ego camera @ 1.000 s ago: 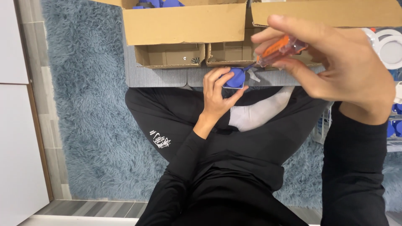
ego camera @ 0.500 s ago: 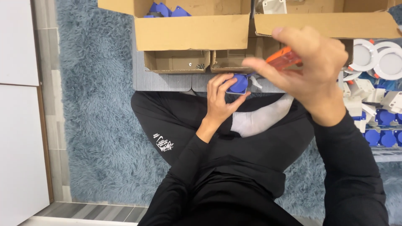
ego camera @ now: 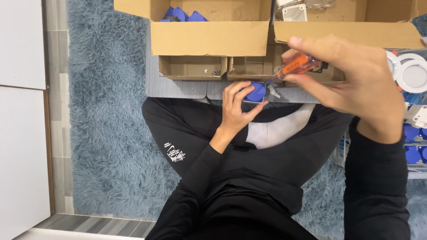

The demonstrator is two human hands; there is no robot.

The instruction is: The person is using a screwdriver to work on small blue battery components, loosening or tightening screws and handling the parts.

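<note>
We look down from the head camera at a person sitting cross-legged on a shaggy blue-grey rug (ego camera: 106,133), in black clothes and a white sock (ego camera: 278,131). The left hand (ego camera: 235,109) is curled around a small round blue part (ego camera: 256,92), fingers closed on its edge, holding it just above the knees. The right hand (ego camera: 351,80) is raised close to the camera, fingers pinched shut around the orange handle of a screwdriver (ego camera: 296,66); its thin metal tip slants down and meets the blue part.

Just beyond the hands stand open cardboard boxes (ego camera: 209,40). One holds more blue pieces (ego camera: 180,13); another holds a white square piece (ego camera: 293,12). Two smaller open boxes (ego camera: 191,67) sit below them. At the right edge we see white round rings (ego camera: 411,71) and more blue parts (ego camera: 413,142). The big right hand hides part of the boxes. A white panel (ego camera: 20,111) runs along the left.
</note>
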